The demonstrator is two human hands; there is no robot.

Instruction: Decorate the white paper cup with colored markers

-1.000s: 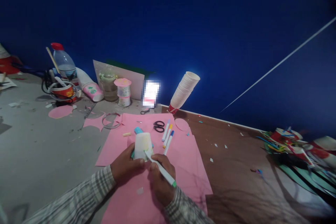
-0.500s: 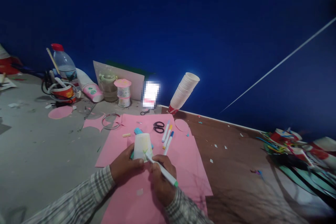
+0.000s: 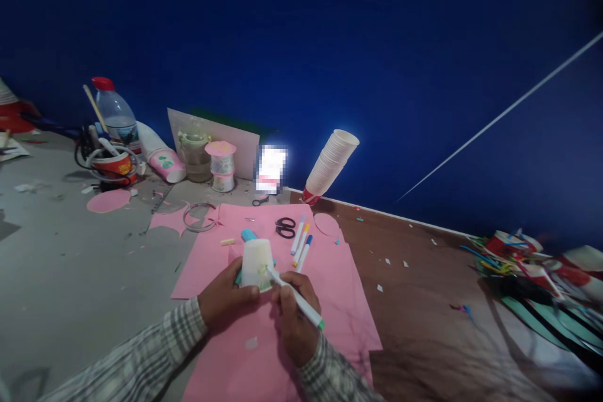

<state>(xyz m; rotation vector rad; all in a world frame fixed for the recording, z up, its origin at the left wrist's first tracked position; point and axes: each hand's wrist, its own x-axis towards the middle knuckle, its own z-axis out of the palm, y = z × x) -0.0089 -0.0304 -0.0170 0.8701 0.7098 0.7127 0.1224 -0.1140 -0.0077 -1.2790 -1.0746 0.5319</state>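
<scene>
A white paper cup (image 3: 257, 259) with faint yellow and green marks is gripped by my left hand (image 3: 226, 296), its thumb along the cup's lower edge. My right hand (image 3: 298, 320) is closed round a white marker (image 3: 301, 303) with a green end, and the marker's tip touches the cup's right side. Pink paper sheets (image 3: 226, 358) lie under both hands. Just behind the cup is a teal object (image 3: 247, 235), partly hidden. Black-handled scissors (image 3: 285, 228) and several markers (image 3: 300, 244) rest on the pink paper beyond my right hand.
Against the blue wall leans a tall stack of paper cups (image 3: 331, 163). Further left stand a decorated cup piece (image 3: 221, 166), a glass jar (image 3: 195, 157) and a bottle (image 3: 117, 116). A tape ring (image 3: 200, 218) lies by pink scraps. Cups and straws (image 3: 516, 251) sit far right.
My right hand and the marker have shifted slightly to the right, and the tip has moved up and right on the cup. The cup is turned a little. My left hand keeps its hold.
</scene>
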